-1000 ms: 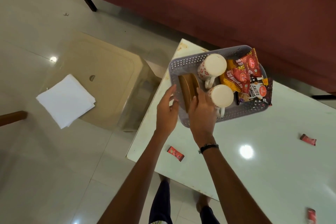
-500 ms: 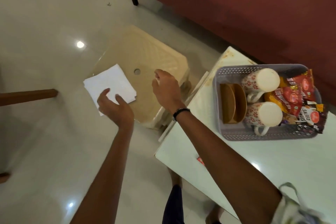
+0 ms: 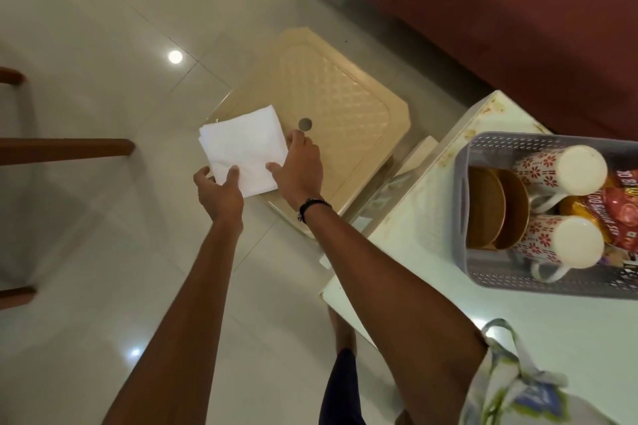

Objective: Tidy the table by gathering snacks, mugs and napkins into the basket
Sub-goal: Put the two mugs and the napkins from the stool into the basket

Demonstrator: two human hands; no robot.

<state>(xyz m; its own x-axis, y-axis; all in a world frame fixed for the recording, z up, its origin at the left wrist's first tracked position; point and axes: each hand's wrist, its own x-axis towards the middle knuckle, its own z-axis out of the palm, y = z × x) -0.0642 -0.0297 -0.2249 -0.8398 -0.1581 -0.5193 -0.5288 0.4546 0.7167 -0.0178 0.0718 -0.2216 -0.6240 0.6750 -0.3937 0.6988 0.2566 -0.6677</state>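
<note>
Head view: both hands (image 3: 221, 191) on napkins (image 3: 245, 150)

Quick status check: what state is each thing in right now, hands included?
Napkins: stacked on the stool, both hands at their edges.
Left hand: fingers curled at the near corner.
Right hand: touching the right edge.
Basket: on the table, holding mugs, coasters and snacks.

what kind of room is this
Likely a home living room: a maroon sofa stands on glossy floor tiles, beside a low white table and a beige plastic stool.
</note>
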